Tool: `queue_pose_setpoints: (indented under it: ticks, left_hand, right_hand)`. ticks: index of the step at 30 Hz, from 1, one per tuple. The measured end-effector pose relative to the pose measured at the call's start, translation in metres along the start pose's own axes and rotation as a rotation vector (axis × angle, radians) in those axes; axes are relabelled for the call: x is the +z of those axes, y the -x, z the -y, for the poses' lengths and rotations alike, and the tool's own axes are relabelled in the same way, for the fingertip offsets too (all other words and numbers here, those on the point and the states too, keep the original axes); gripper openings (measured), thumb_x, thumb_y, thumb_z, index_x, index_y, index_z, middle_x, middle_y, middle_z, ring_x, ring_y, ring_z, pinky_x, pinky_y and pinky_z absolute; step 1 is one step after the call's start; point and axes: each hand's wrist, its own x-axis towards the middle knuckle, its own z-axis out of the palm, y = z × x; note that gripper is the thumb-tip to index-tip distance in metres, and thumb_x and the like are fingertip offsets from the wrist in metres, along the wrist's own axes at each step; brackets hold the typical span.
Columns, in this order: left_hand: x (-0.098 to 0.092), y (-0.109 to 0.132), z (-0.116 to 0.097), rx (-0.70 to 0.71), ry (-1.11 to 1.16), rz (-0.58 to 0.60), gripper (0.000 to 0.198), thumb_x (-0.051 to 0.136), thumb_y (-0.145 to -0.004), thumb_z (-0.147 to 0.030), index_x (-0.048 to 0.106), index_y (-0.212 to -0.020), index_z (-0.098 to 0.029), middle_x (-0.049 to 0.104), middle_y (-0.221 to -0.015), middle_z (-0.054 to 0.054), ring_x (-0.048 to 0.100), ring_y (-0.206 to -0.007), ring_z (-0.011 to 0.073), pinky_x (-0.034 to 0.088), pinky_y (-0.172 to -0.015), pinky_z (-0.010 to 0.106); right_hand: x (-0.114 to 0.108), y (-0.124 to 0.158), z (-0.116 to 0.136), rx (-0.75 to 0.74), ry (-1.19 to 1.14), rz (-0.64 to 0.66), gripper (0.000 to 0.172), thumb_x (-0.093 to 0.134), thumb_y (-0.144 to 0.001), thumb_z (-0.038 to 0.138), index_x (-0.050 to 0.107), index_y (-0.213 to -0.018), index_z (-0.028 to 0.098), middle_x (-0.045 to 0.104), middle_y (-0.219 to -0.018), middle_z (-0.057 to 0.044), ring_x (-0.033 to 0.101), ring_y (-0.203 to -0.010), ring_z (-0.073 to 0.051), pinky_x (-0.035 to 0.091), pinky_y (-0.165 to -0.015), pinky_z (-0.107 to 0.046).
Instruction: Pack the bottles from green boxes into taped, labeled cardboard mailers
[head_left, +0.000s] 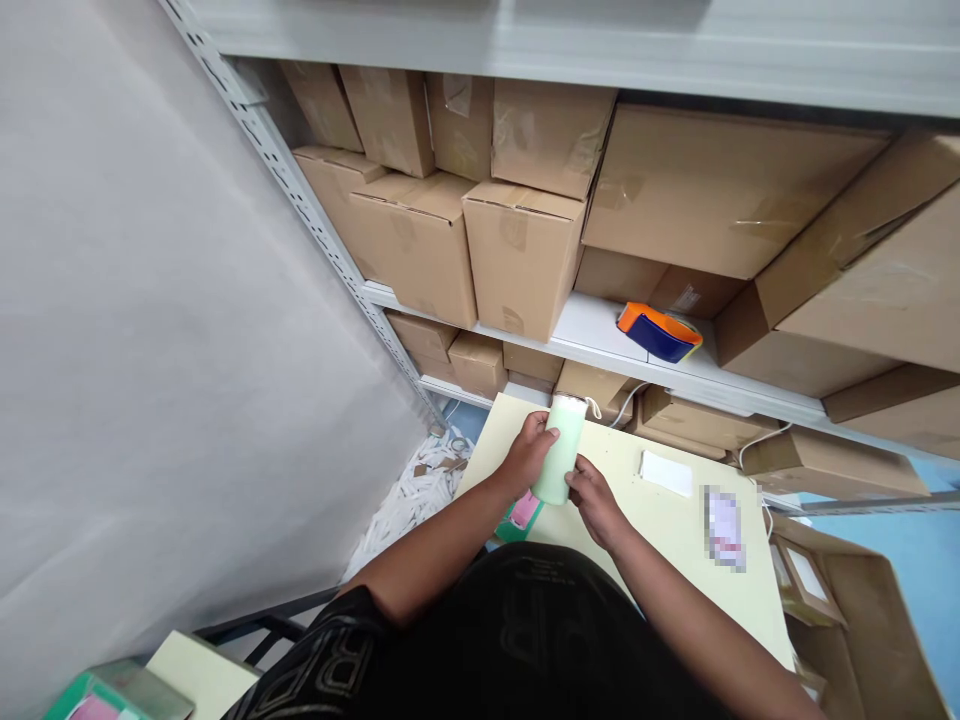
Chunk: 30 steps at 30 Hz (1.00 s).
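Observation:
A pale green bottle with a white top and a small cord loop at its upper right is held over the table, tilted slightly. My left hand is closed around its upper left side, thumb across the front. Low on its right side, my right hand grips it between thumb and fingers. Behind and below the bottle, a green and pink box shows in part near my body.
The cream table bears a stack of white paper and a blurred-out item. Shelves of cardboard boxes rise ahead, with an orange and blue tape roll. An open carton stands right; paper strips lie left.

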Motion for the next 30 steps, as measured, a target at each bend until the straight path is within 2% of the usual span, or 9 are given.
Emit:
queue_pose_setpoints:
  ticks: [4, 8, 10, 15, 19, 22, 26, 28, 30]
  left_hand:
    - [-0.003, 0.006, 0.005, 0.043, -0.137, 0.007, 0.056, 0.077, -0.080, -0.049, 0.055, -0.122, -0.019, 0.065, -0.112, 0.008, 0.063, -0.101, 0.0239, 0.051, -0.085, 0.034]
    - [-0.013, 0.009, 0.014, -0.002, -0.077, -0.050, 0.059, 0.081, -0.075, -0.040, 0.052, -0.123, -0.020, 0.066, -0.109, 0.007, 0.064, -0.097, 0.0223, 0.052, -0.082, 0.033]
    - [-0.019, 0.011, 0.018, -0.032, -0.019, -0.024, 0.055, 0.078, -0.076, -0.037, 0.051, -0.122, -0.020, 0.066, -0.109, 0.007, 0.065, -0.096, 0.0222, 0.052, -0.082, 0.034]
    - [-0.029, 0.018, 0.022, -0.071, 0.010, 0.158, 0.049, 0.072, -0.075, -0.031, 0.054, -0.120, -0.020, 0.069, -0.108, 0.007, 0.067, -0.099, 0.0243, 0.052, -0.084, 0.036]
    - [-0.029, 0.024, 0.023, -0.025, -0.121, 0.188, 0.049, 0.069, -0.077, -0.027, 0.057, -0.124, -0.019, 0.071, -0.109, 0.006, 0.066, -0.101, 0.0248, 0.051, -0.088, 0.036]
    - [-0.036, 0.028, 0.025, 0.035, -0.259, 0.197, 0.050, 0.067, -0.084, -0.031, 0.058, -0.131, -0.020, 0.071, -0.117, 0.007, 0.065, -0.107, 0.0258, 0.051, -0.093, 0.037]
    - [-0.073, 0.036, 0.040, 0.169, -0.490, 0.311, 0.043, 0.057, -0.095, -0.035, 0.063, -0.136, -0.022, 0.069, -0.131, 0.009, 0.062, -0.121, 0.0282, 0.048, -0.103, 0.040]
    - [-0.100, 0.046, 0.056, 0.201, -0.698, 0.335, 0.045, 0.063, -0.090, -0.031, 0.066, -0.134, -0.022, 0.066, -0.137, 0.012, 0.058, -0.128, 0.0312, 0.042, -0.112, 0.043]
    - [-0.127, 0.060, 0.076, 0.158, -0.864, 0.438, 0.064, 0.073, -0.079, -0.024, 0.061, -0.142, -0.023, 0.060, -0.145, 0.013, 0.053, -0.135, 0.0346, 0.038, -0.116, 0.045]
  right_hand:
    - [0.003, 0.000, -0.007, -0.129, 0.152, -0.113, 0.044, 0.080, -0.078, 0.053, 0.062, -0.107, 0.026, 0.069, -0.097, -0.004, 0.063, -0.087, -0.024, 0.053, -0.076, -0.036]
    - [-0.006, 0.000, -0.007, -0.138, 0.333, -0.122, 0.042, 0.078, -0.079, 0.057, 0.062, -0.103, 0.026, 0.067, -0.092, -0.003, 0.062, -0.081, -0.022, 0.052, -0.074, -0.037]
    - [-0.012, -0.003, 0.002, -0.135, 0.346, -0.120, 0.044, 0.070, -0.085, 0.062, 0.063, -0.109, 0.025, 0.069, -0.099, -0.005, 0.063, -0.086, -0.023, 0.053, -0.078, -0.039]
    - [-0.012, -0.026, 0.038, -0.130, 0.169, -0.139, 0.068, 0.058, -0.088, 0.072, 0.052, -0.140, 0.029, 0.065, -0.132, -0.009, 0.065, -0.104, -0.026, 0.054, -0.084, -0.041]
    - [0.004, -0.040, 0.047, -0.079, 0.332, -0.165, 0.064, 0.075, -0.078, 0.062, 0.061, -0.130, 0.027, 0.070, -0.121, -0.006, 0.063, -0.109, -0.028, 0.049, -0.095, -0.042]
    - [0.011, -0.040, 0.038, -0.044, 0.387, -0.231, 0.059, 0.077, -0.076, 0.058, 0.063, -0.123, 0.025, 0.071, -0.111, -0.005, 0.063, -0.100, -0.027, 0.049, -0.090, -0.042]
    - [0.001, -0.037, 0.020, -0.060, 0.410, -0.286, 0.059, 0.078, -0.074, 0.056, 0.063, -0.120, 0.023, 0.070, -0.109, -0.006, 0.062, -0.093, -0.024, 0.049, -0.085, -0.038]
    - [-0.011, -0.037, 0.012, -0.073, 0.435, -0.366, 0.059, 0.079, -0.073, 0.054, 0.063, -0.120, 0.023, 0.070, -0.109, -0.005, 0.062, -0.091, -0.023, 0.048, -0.082, -0.036]
    - [-0.025, -0.037, 0.006, -0.059, 0.444, -0.447, 0.058, 0.078, -0.072, 0.055, 0.064, -0.118, 0.023, 0.070, -0.105, -0.004, 0.061, -0.087, -0.022, 0.048, -0.077, -0.034]
